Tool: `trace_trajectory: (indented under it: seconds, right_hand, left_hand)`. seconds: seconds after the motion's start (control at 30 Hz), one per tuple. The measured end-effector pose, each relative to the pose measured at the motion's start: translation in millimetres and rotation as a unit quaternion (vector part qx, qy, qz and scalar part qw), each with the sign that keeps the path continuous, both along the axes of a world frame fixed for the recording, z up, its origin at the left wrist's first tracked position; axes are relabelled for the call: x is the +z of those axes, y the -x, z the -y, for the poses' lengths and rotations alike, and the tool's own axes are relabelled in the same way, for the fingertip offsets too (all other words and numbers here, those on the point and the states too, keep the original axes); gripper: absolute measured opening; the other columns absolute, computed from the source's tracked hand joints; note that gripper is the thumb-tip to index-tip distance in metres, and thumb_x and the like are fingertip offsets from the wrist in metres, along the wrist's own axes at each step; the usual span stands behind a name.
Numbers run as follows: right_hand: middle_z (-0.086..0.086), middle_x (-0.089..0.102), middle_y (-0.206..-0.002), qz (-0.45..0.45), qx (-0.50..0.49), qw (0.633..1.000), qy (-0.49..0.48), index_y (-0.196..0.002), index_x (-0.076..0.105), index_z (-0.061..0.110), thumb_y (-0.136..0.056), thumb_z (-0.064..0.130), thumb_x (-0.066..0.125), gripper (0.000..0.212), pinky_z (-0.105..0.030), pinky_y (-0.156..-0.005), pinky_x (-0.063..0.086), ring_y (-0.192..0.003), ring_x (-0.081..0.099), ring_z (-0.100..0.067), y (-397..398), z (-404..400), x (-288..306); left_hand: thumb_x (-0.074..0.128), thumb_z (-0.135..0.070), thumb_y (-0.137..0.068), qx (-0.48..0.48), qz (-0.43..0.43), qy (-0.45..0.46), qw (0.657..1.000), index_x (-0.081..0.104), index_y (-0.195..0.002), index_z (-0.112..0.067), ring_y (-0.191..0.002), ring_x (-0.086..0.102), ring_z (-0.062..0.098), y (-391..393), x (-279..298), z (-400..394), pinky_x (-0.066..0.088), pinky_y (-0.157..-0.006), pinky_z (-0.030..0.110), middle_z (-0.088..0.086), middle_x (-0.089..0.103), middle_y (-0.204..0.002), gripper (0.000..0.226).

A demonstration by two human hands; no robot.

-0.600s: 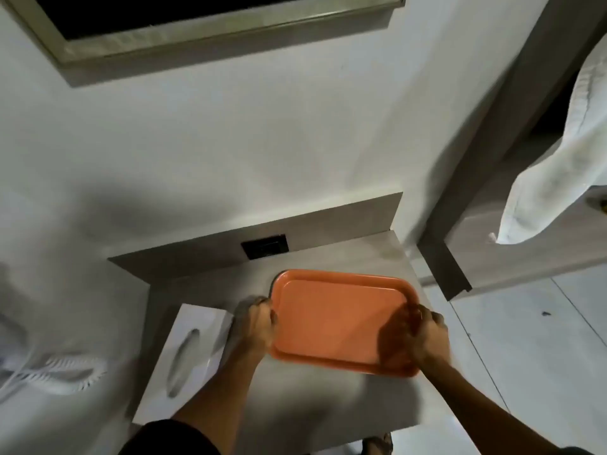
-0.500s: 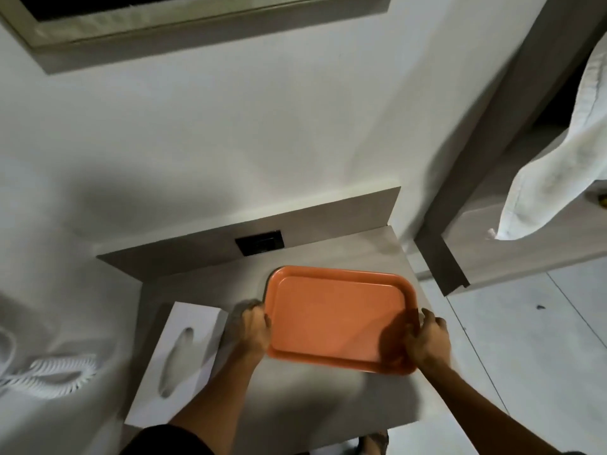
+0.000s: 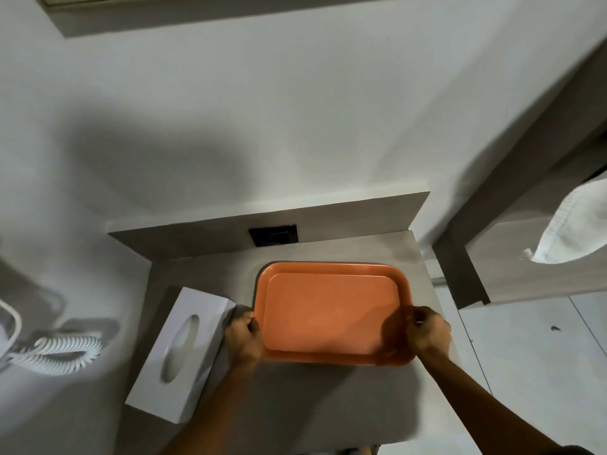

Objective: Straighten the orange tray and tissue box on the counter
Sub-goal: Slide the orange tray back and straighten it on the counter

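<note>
Lying flat on the grey wood-grain counter point(image 3: 295, 402), orange tray point(image 3: 331, 310), smooth plastic with rounded corners and a raised rim, long axis running left to right, far long edge nearly parallel to the low back panel point(image 3: 197, 238); gripping its short ends, left hand point(image 3: 242, 339) and right hand point(image 3: 428, 333), fingers curling over the rim. Sitting just left of the tray, touching the left hand, white rectangular tissue box point(image 3: 180, 349) with an oval slot, angling diagonally, near corner overhanging the counter's left edge; showing bare counter in front of the tray.
</note>
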State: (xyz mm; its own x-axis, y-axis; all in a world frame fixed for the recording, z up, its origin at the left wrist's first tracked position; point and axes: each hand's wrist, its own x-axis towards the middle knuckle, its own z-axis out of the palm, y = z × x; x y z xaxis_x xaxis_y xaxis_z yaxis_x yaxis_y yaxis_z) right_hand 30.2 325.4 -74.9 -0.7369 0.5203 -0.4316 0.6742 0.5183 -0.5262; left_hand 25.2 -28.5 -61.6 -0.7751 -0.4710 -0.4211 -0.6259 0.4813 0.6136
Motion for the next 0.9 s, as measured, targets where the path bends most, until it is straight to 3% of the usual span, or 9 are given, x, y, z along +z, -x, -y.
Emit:
trace_trajectory:
  seconds: [0.1,0.2,0.37,0.47,0.57,0.67,0.73,0.8,0.9]
  right_hand:
    - [-0.023,0.079,-0.134,-0.008,0.022,1.000,0.000,-0.138,0.074,0.000,-0.111,0.011,0.063,0.031,-0.052,-0.112,0.058,-0.126,0.074,-0.045,12.5,10.3,1.6]
    - [-0.023,0.080,-0.131,-0.018,0.039,0.999,-0.001,-0.137,0.076,0.002,-0.110,0.009,0.063,0.030,-0.050,-0.110,0.060,-0.124,0.075,-0.044,19.5,18.0,-0.5]
    - [-0.023,0.081,-0.128,-0.044,0.034,0.998,0.001,-0.134,0.076,0.001,-0.112,0.012,0.063,0.028,-0.052,-0.107,0.060,-0.120,0.076,-0.045,21.6,27.5,-8.4]
    - [-0.025,0.080,-0.128,-0.056,0.026,0.998,-0.002,-0.135,0.074,0.001,-0.112,0.013,0.063,0.029,-0.054,-0.106,0.060,-0.119,0.075,-0.046,19.4,28.1,-11.9]
    - [-0.027,0.069,-0.142,-0.103,0.050,0.993,-0.033,-0.147,0.064,0.001,-0.110,0.014,0.064,0.039,-0.059,-0.111,0.058,-0.127,0.068,-0.051,5.5,30.1,-16.1]
    - [-0.018,0.050,-0.167,-0.191,0.224,0.951,-0.096,-0.165,0.049,0.010,-0.112,0.030,0.055,0.058,-0.061,-0.126,0.041,-0.151,0.051,-0.039,-30.8,43.4,-27.0]
    - [0.003,0.026,-0.184,-0.213,0.371,0.898,-0.100,-0.177,0.026,0.027,-0.113,0.043,0.044,0.068,-0.054,-0.138,0.014,-0.170,0.026,-0.018,-58.5,52.2,-36.2]
    - [0.007,0.011,-0.188,-0.222,0.483,0.841,-0.102,-0.179,0.016,0.031,-0.113,0.047,0.044,0.074,-0.048,-0.140,-0.001,-0.176,0.008,-0.019,-86.1,55.8,-51.5]
    - [-0.003,0.015,-0.188,-0.216,0.553,0.789,-0.156,-0.178,0.023,0.024,-0.107,0.047,0.061,0.083,-0.058,-0.136,0.017,-0.176,0.011,-0.027,-121.6,56.9,-75.7]
  left_hand:
    - [0.053,-0.001,-0.106,0.040,-0.025,-0.003,0.999,0.070,-0.093,0.004,-0.104,0.071,0.051,-11.2,-0.9,6.5,0.058,-0.091,0.057,0.029,0.070,-0.098,0.022]
    - [0.054,0.000,-0.107,0.045,-0.047,0.019,0.998,0.072,-0.102,0.010,-0.103,0.072,0.045,-22.9,-2.1,12.1,0.050,-0.086,0.040,0.031,0.073,-0.102,0.021]
    - [0.060,0.000,-0.105,0.045,-0.065,0.024,0.997,0.074,-0.114,0.011,-0.117,0.071,0.046,-28.8,-9.8,19.1,0.052,-0.110,0.055,0.030,0.076,-0.118,0.020]
    - [0.061,-0.004,-0.107,0.034,-0.077,0.033,0.996,0.074,-0.121,0.010,-0.124,0.069,0.047,-36.8,-18.4,21.7,0.051,-0.115,0.059,0.030,0.075,-0.125,0.024]
    - [0.062,-0.016,-0.109,-0.021,-0.107,0.059,0.992,0.061,-0.147,0.003,-0.143,0.058,0.044,-59.8,-28.0,17.5,0.047,-0.122,0.057,0.026,0.065,-0.148,0.043]
    - [0.056,-0.042,-0.107,-0.146,-0.161,0.139,0.966,0.032,-0.169,-0.010,-0.165,0.031,0.030,-95.3,-43.1,13.5,0.032,-0.131,0.049,0.013,0.034,-0.177,0.074]
    - [0.047,-0.055,-0.107,-0.266,-0.165,0.191,0.931,0.020,-0.173,-0.018,-0.171,0.014,0.024,-115.5,-54.0,11.0,0.018,-0.137,0.044,0.006,0.017,-0.183,0.081]
    - [0.039,-0.063,-0.108,-0.356,-0.158,0.217,0.895,0.017,-0.173,-0.021,-0.172,0.007,0.021,-128.9,-61.6,7.1,0.003,-0.140,0.041,0.002,0.010,-0.184,0.081]
    - [0.033,-0.066,-0.108,-0.403,-0.142,0.224,0.876,0.012,-0.174,-0.026,-0.172,0.000,0.019,-137.9,-63.8,2.1,-0.008,-0.137,0.037,-0.001,0.003,-0.185,0.080]
